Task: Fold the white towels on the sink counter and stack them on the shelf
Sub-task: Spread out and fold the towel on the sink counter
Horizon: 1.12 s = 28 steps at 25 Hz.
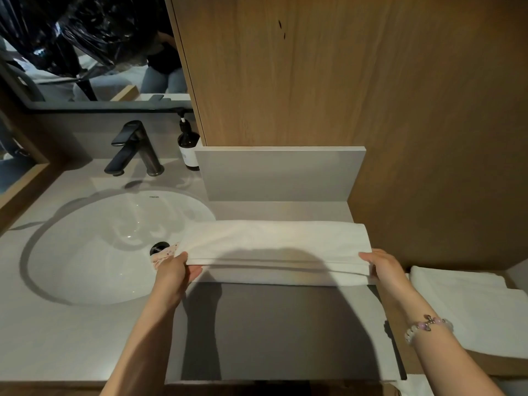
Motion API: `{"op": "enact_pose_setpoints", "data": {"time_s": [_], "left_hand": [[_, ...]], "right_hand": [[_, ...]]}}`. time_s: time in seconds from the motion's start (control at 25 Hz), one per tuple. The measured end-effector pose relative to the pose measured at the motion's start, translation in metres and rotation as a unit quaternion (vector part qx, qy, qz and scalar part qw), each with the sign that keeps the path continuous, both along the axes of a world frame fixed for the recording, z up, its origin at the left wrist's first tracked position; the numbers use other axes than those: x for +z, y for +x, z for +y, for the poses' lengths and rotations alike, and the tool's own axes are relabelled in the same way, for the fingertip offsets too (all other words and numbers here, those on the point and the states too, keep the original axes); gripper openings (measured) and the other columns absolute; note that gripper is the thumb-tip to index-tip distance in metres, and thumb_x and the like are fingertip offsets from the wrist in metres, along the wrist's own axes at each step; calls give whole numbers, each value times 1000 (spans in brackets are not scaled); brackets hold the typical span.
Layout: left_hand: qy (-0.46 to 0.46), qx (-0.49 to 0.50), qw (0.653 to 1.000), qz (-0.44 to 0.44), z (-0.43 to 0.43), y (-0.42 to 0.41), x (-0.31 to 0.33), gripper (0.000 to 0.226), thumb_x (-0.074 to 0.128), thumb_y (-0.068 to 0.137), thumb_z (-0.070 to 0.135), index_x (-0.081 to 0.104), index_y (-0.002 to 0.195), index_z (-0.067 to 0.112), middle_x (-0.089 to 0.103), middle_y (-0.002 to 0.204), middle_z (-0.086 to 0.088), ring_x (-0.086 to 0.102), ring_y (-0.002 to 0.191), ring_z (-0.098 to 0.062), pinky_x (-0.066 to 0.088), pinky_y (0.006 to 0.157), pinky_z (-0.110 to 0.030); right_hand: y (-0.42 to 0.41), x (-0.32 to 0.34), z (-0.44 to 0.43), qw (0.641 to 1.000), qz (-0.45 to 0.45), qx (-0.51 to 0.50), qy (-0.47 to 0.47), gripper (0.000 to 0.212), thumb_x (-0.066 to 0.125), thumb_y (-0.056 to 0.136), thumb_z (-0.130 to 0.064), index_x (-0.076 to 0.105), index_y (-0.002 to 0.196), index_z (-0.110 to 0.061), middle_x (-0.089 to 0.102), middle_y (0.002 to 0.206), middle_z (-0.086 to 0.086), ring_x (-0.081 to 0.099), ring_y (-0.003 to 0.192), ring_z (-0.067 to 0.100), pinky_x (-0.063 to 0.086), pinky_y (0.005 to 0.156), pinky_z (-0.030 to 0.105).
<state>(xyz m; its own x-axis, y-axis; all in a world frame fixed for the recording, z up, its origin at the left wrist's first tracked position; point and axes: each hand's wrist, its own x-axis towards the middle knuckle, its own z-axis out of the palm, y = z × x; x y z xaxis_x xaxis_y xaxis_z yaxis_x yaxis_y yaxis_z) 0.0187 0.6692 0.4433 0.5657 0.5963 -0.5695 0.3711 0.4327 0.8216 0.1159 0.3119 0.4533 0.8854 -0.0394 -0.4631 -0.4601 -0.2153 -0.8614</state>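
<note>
The sink counter (71, 338) carries our long folded white towel (274, 241) from the basin (100, 252) rim to the right edge; folded towels (471, 310) sit on the shelf (485, 364) beyond. Our left hand (174, 270) and right hand (383, 265) pinch its near corners, thumbs on top.

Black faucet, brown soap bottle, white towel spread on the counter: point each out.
Black metal faucet (150, 158), head view, on its upright column.
Brown pump soap bottle (188, 142), head view, on its dark shoulder.
Long white towel (274, 238), head view, mid top layer.
</note>
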Motion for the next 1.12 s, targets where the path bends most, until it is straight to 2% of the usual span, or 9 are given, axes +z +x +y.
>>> {"op": "enact_pose_setpoints", "data": {"time_s": [0.08, 0.12, 0.24, 0.36, 0.48, 0.6, 0.76, 0.92, 1.12], "left_hand": [[91, -39, 994, 52, 0, 2, -1, 34, 37, 92, 9, 50, 120, -4, 59, 106, -21, 61, 78, -26, 56, 63, -30], [157, -65, 981, 90, -1, 1, 1, 39, 38, 87, 14, 52, 117, -7, 59, 103, -22, 62, 83, -31, 54, 70, -33], [338, -157, 911, 175, -6, -5, 7, 34, 39, 90, 14, 55, 111, -8, 57, 106, -26, 52, 103, -39, 38, 79, -35], [416, -193, 866, 200, -9, -11, 3, 32, 39, 93, 14, 53, 117, -4, 57, 115, -26, 52, 104, -39, 38, 82, -37], [434, -203, 845, 240, -10, -15, -5, 35, 38, 95, 20, 50, 120, -1, 55, 119, -24, 52, 106, -39, 40, 88, -41], [437, -206, 840, 249, -10, -17, -9, 37, 36, 96, 23, 48, 123, -1, 53, 122, -23, 51, 108, -39, 39, 89, -41], [457, -203, 834, 232, -9, -15, -13, 35, 36, 96, 19, 50, 118, -5, 53, 122, -25, 50, 109, -39, 40, 90, -41], [466, -178, 843, 201, -12, -16, -16, 35, 39, 95, 16, 52, 116, -8, 56, 118, -28, 51, 107, -41, 40, 90, -42], [460, -165, 855, 173, -13, -18, -15, 33, 43, 95, 16, 54, 118, -6, 58, 117, -27, 51, 108, -42, 39, 88, -40]], "right_hand": [[-5, -6, -5, 998, -36, 42, -35, 16, 50, 94, -11, 62, 83, -10, 55, 99, 6, 54, 86, 19, 45, 76, 33], [-7, -7, -6, 994, -56, 55, -69, 19, 51, 94, -12, 63, 80, -6, 55, 97, 4, 54, 85, 18, 42, 78, 35], [-6, -11, -5, 980, -103, 54, -163, 30, 55, 90, -13, 58, 71, 10, 56, 90, 8, 52, 77, 16, 37, 68, 31], [-8, -15, -2, 969, -140, 7, -205, 31, 64, 80, -9, 50, 56, 4, 59, 81, 11, 52, 76, 15, 34, 61, 28], [-11, -20, 1, 967, -157, -53, -193, 35, 69, 73, -7, 45, 48, -9, 59, 79, 8, 52, 79, 17, 33, 65, 29], [-9, -19, 0, 975, -128, -68, -167, 27, 69, 73, -7, 49, 56, -14, 54, 71, 3, 50, 72, 19, 37, 66, 29], [-5, -7, 0, 975, -141, -12, -173, 23, 60, 80, -1, 44, 70, -15, 49, 69, 4, 46, 62, 19, 36, 56, 27], [-1, -1, 1, 981, -100, 42, -160, 20, 50, 87, -2, 38, 78, -16, 44, 71, 4, 41, 60, 17, 32, 53, 29], [-8, -8, 1, 965, -153, 24, -214, 17, 60, 84, -4, 46, 84, -14, 49, 72, 2, 45, 60, 17, 37, 57, 29]]}}
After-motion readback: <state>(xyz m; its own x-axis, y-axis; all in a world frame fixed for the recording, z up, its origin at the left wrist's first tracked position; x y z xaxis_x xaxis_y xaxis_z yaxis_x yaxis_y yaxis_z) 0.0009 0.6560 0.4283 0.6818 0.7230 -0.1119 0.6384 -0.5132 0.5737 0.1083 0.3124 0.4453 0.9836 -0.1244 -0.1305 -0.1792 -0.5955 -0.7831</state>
